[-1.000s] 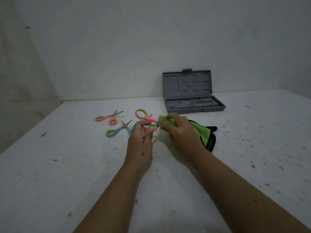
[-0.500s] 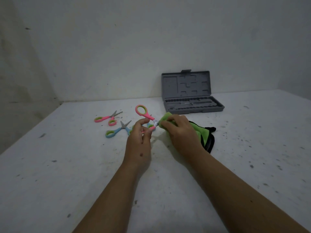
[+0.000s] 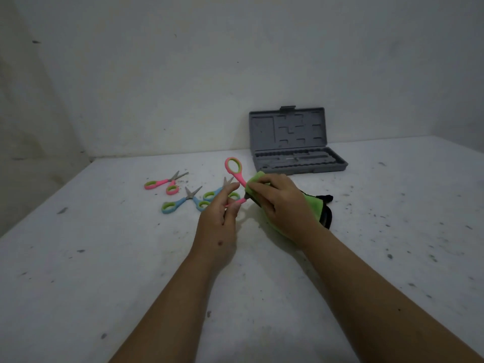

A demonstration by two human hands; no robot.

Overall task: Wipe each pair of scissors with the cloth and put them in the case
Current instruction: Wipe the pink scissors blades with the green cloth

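Note:
My left hand (image 3: 218,221) pinches the lower handle of a pink pair of scissors (image 3: 235,171), its other loop sticking up. My right hand (image 3: 281,203) presses a green cloth (image 3: 310,205) around the blades, which are hidden inside it. On the table lie a pink pair (image 3: 165,182) at the left, a blue pair (image 3: 183,201) in front of it, and another blue pair (image 3: 218,191) partly behind my left fingers. The grey case (image 3: 293,142) stands open at the back, its tray holding no scissors.
The cloth has a black edge (image 3: 326,213) resting on the white, speckled table (image 3: 104,258). Walls close the table's back and left sides. The case lid (image 3: 288,128) stands upright against the back wall.
The pink scissors have tilted so the upper loop now points upward, and the handles have spread. My right hand with the cloth has slid along the blades toward the pivot.

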